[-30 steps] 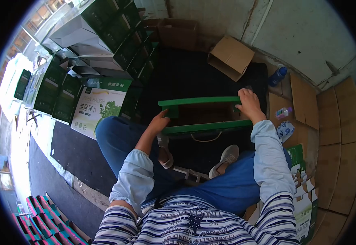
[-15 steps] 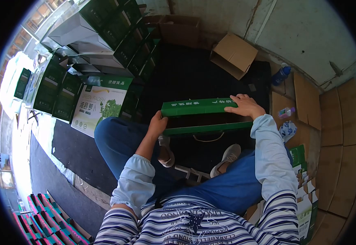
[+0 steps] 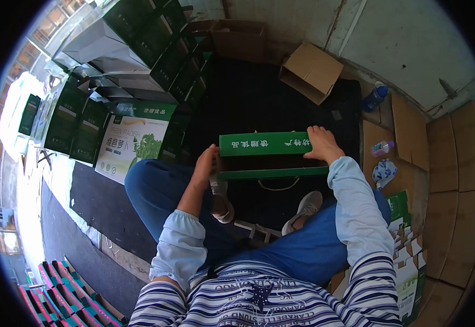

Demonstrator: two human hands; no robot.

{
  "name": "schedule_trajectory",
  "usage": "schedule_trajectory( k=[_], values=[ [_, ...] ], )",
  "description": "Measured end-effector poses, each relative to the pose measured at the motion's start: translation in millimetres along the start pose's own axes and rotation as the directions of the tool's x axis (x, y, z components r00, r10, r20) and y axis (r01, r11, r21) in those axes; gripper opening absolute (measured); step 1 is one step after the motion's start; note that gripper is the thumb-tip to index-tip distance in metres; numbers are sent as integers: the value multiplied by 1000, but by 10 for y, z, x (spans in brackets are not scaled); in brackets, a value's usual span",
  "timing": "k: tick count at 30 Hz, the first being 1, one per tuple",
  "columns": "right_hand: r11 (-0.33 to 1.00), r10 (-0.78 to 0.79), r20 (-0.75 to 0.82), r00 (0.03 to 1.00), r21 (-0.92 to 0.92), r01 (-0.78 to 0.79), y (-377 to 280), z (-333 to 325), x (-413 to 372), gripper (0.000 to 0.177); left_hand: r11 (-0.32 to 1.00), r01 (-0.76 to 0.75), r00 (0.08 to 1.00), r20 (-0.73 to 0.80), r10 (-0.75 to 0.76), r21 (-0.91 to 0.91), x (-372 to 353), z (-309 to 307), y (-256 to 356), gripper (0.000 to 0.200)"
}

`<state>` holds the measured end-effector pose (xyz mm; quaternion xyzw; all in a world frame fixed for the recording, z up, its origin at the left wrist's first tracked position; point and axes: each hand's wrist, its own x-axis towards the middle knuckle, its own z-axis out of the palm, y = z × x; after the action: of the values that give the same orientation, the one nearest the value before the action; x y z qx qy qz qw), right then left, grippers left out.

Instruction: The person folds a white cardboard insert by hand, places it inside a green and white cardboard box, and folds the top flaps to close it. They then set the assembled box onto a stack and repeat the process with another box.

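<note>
A green cardboard gift box (image 3: pixel 265 144) with white characters is in front of my knees. Between its lettered panel and the near green edge shows a dark gap, and a cord handle (image 3: pixel 279 185) hangs on the near side. My left hand (image 3: pixel 207 163) presses along the box's left end, fingers together. At the right end, my right hand (image 3: pixel 325 146) grips the lettered panel, its fingers over the top and the thumb on the near face. The box's underside is hidden.
Stacked green boxes (image 3: pixel 164 46) rise at the left, beside a white-and-green printed box (image 3: pixel 134 143). An open brown carton (image 3: pixel 313 73) lies ahead. A blue bottle (image 3: pixel 375 99), a small clear bottle (image 3: pixel 382 148) and flat cardboard (image 3: pixel 443 204) are at the right. Pink-and-black trays (image 3: pixel 68 294) sit lower left.
The lettered panel has tipped, so more of its face shows. My right hand has shifted slightly left and its fingers have curled over the panel. My left hand has moved up along the end.
</note>
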<state>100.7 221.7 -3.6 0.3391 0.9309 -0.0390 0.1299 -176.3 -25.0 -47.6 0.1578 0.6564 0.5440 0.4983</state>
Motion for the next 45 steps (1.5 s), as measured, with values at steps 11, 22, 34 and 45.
schedule_trajectory(
  k=[11, 22, 34, 45],
  values=[
    [1000, 14, -53, 998, 15, -13, -26, 11, -67, 68, 694, -191, 981, 157, 113, 694, 309, 14, -263, 72],
    [999, 13, -115, 993, 53, -7, 15, 118, -56, 69, 615, -83, 988, -16, 154, 784, 345, 98, -264, 74],
    [536, 248, 374, 894, 716, -448, 735, -217, -397, 42, 723, -78, 988, -41, 146, 686, 437, 76, -258, 83],
    [415, 96, 461, 882, 787, -456, 714, 189, -277, 34, 715, -171, 969, -14, 245, 678, 445, 60, -242, 72]
  ],
)
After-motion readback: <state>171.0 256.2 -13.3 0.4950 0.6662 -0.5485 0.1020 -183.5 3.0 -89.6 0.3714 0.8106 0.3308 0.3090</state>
